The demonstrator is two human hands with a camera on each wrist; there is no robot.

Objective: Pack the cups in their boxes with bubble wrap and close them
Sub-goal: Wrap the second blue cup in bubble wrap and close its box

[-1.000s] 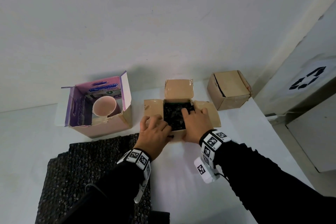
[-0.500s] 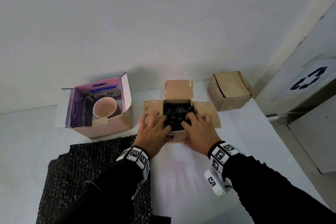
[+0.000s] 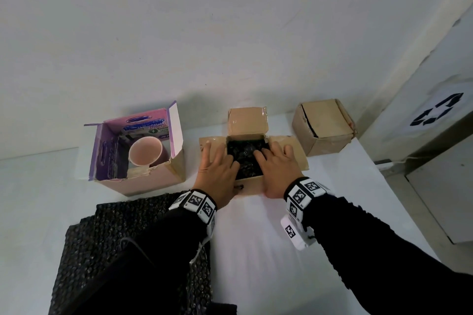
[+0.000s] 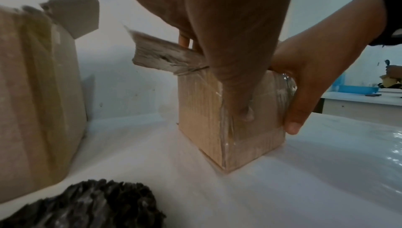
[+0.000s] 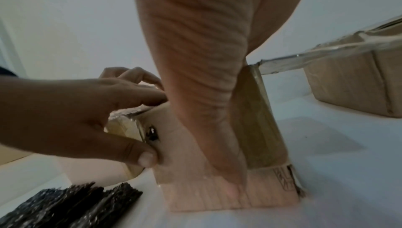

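Flatly, both hands [image 3: 217,171] [image 3: 277,170] press the open box [image 3: 249,184], thumbs on its front.

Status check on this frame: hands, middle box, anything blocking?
Both hands, left hand and right hand, flat on the middle box, thumbs on its front. Black bubble wrap fills it; flaps open. Nothing blocking.

box contents [image 3: 247,161]: only black wrap shows, cup hidden | my left hand [image 3: 217,174] fingertips: hidden in wrist view | bubble wrap sheet [image 3: 102,250]: cut off by frame bottom
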